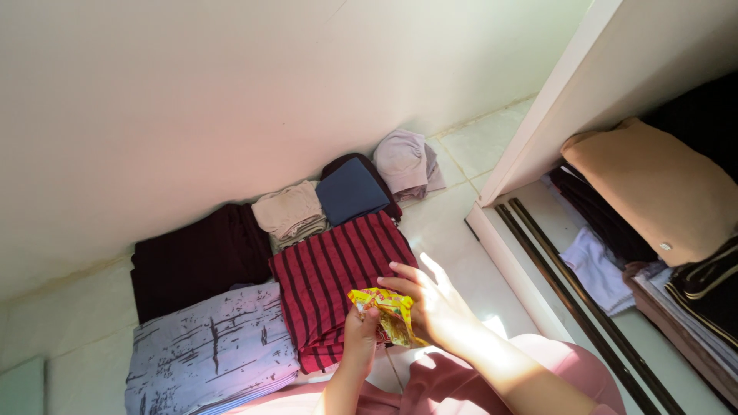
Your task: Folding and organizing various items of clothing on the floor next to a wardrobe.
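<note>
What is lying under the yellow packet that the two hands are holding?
Under the yellow packet lies a folded red striped cloth on the floor. The left hand and right hand cover its near corner.

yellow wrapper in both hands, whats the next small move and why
Probably set the crumpled yellow wrapper aside on the bare floor tile. Both the left hand and right hand are pinched on it, right above the folded red striped cloth, so neither is free for the clothes.

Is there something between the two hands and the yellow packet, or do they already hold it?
Nothing visible stands between them. Both the left hand and the right hand already grip the crumpled yellow packet.
</note>
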